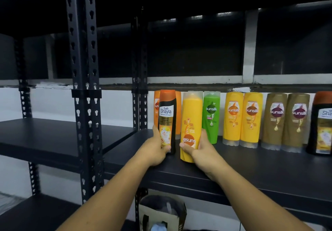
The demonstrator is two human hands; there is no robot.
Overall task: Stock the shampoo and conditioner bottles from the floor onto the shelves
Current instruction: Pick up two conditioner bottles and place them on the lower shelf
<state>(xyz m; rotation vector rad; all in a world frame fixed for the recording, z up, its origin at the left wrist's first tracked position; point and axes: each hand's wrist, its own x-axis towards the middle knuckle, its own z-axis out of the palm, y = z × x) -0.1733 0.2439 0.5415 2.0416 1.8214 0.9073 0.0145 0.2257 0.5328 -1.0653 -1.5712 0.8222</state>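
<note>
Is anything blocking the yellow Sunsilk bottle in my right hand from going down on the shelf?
Nothing visible. The yellow Sunsilk bottle in the right hand is over bare shelf; the green bottle stands behind it to the right, the Shayla bottle in the left hand beside it.

Black bottle [167,121] in left hand [158,146]: "Safi Shayla" on white patch, "72" lower down; small print betw. them too blurred to read. Yellow bottle [191,123] in right hand [197,149]: "sunsilk", upside down. Green bottle [211,115]: "sunsilk" in white. Yellow pair [233,117] [251,118] & brown pair [276,121] [297,122] on shelf: "sunsilk" on each. Orange bottle [156,105] behind black one: only "sun" shows. Edge bottle [323,123], far right: "Sha", rest cut off.
</note>
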